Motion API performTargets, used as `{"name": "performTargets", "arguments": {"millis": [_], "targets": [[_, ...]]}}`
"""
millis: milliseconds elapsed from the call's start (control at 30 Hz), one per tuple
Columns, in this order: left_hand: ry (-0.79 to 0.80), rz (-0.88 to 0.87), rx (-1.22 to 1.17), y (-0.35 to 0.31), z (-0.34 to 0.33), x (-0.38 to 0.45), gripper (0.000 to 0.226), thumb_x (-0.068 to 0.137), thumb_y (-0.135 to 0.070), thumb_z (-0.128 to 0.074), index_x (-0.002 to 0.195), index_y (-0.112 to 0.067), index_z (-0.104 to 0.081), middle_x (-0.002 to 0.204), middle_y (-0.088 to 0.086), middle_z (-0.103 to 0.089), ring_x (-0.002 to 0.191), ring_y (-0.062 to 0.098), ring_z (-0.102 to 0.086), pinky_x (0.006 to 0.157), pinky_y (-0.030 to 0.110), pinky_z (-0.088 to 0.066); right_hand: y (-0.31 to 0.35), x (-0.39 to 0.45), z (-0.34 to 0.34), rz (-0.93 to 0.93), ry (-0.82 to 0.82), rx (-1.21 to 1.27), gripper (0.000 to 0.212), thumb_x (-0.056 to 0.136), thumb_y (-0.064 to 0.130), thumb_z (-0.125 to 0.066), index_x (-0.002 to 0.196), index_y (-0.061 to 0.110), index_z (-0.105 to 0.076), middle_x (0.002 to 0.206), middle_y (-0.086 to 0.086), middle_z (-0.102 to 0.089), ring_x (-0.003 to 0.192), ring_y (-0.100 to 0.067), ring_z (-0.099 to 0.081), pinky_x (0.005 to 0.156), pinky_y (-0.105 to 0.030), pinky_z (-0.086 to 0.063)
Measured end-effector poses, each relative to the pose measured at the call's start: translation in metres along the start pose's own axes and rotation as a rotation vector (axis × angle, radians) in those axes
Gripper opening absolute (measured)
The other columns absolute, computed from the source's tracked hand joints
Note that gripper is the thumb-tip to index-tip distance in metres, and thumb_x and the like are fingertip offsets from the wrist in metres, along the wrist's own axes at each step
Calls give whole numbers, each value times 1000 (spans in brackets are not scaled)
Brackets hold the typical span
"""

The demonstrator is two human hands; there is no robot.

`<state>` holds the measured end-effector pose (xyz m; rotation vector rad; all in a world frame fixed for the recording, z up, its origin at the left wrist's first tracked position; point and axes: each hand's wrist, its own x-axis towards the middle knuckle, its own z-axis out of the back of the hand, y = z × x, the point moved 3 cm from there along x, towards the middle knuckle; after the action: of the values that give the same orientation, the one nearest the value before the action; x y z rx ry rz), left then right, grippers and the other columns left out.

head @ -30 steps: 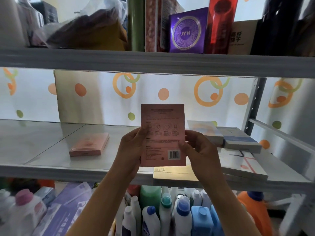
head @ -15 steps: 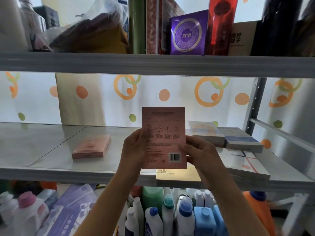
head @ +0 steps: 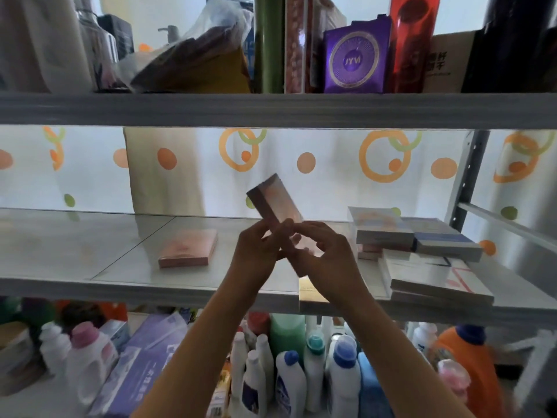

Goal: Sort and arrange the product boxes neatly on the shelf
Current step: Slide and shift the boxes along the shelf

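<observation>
A flat pink box (head: 275, 203) is tilted in the air above the middle shelf (head: 90, 285), its top corner leaning left. My left hand (head: 256, 251) pinches its lower end from the left. My right hand (head: 325, 254) grips the same end from the right, fingers curled round it. A second pink box (head: 188, 248) lies flat on the shelf to the left of my hands. To the right lie stacked white and blue boxes (head: 416, 236) and a larger white box (head: 434, 279). A gold box (head: 310, 294) sticks out at the shelf's front edge under my right wrist.
The upper shelf (head: 271, 110) carries a purple box (head: 355, 58), a red pack, a green tube and a plastic bag. Below stand several detergent bottles (head: 313, 366), an orange jug (head: 470, 363) and purple cartons. A grey upright post (head: 464, 182) rises at the right.
The pink box was held upright with its printed back facing me; both hands have now turned it edge-on and tilted it, and the hands have come closer together at its lower end.
</observation>
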<state>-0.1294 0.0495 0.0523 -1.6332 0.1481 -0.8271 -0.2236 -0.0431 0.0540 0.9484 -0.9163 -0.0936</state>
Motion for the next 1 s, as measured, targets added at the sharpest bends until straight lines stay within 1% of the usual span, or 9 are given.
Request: {"name": "performTargets", "arguments": {"millis": [133, 233, 300, 367, 467, 567, 667, 833, 1000], "targets": [[-56, 9, 14, 1, 42, -2, 29, 93, -37, -59, 101, -12, -71, 96, 4, -75, 89, 24, -73, 83, 43, -59, 4, 8, -26, 6, 116, 7, 19, 92, 7, -65, 107, 13, -75, 100, 12, -66, 90, 11, -61, 74, -3, -46], [-135, 23, -11, -2, 75, -7, 32, 94, -39, -58, 103, -12, -72, 92, 6, -75, 84, 24, -73, 67, 30, -61, 2, 13, -45, -61, -2, -46, 24, 93, 15, -64, 103, 36, -67, 108, 22, -59, 97, 4, -57, 87, -15, -51], [-216, 40, -13, 0, 97, -9, 30, 96, -36, -57, 100, -11, -73, 87, 7, -76, 73, 19, -73, 56, 22, -56, -3, 16, -59, -112, -49, -126, 29, 89, 27, -70, 112, 39, -58, 115, 21, -53, 106, -2, -53, 91, -24, -49], [-286, 73, -27, 5, 120, -9, 28, 94, -36, -60, 94, -11, -74, 83, 5, -76, 70, 18, -73, 53, 20, -53, -7, 18, -80, -247, 52, -45, 44, 87, 35, -73, 126, 30, -54, 121, 11, -56, 104, -11, -59, 79, -24, -53], [-330, 138, 10, 18, 152, 0, 30, 92, -40, -64, 94, -11, -71, 82, 5, -75, 68, 18, -73, 52, 22, -54, -8, 17, -118, -316, 216, 174, 30, 94, 27, -64, 123, 28, -54, 101, -2, -72, 79, -12, -72, 61, -22, -58], [-352, 214, -36, 38, 179, 17, 24, 94, -27, -60, 109, -10, -68, 99, 14, -74, 85, 30, -73, 74, 45, -61, -19, 29, -150, -313, 140, 228, 18, 96, 20, -61, 113, 25, -62, 83, -3, -73, 63, -10, -70, 53, -23, -54], [-325, 250, -60, 56, 199, 37, 20, 91, -10, -54, 95, -15, -73, 94, 12, -72, 85, 30, -69, 80, 46, -56, -38, 53, -182, -449, 25, 321, 18, 94, 17, -63, 111, 12, -67, 82, -9, -73, 61, -17, -67, 50, -26, -51], [-295, 190, 328, 81, 232, 68, 20, 91, -12, -61, 94, -26, -75, 84, -6, -72, 82, 12, -64, 75, 20, -50, -70, 86, -222, -422, 18, 154, 25, 94, 25, -61, 114, 13, -67, 80, -8, -72, 62, -26, -70, 53, -38, -58], [-256, 165, 599, 117, 240, 102, 31, 84, -39, -43, 85, -20, -67, 87, 8, -69, 81, 25, -60, 76, 36, -47, -89, 110, -232, -259, 101, -189, 29, 96, 38, -49, 86, 25, -73, 63, 3, -64, 63, -17, -61, 57, -28, -43]]}}
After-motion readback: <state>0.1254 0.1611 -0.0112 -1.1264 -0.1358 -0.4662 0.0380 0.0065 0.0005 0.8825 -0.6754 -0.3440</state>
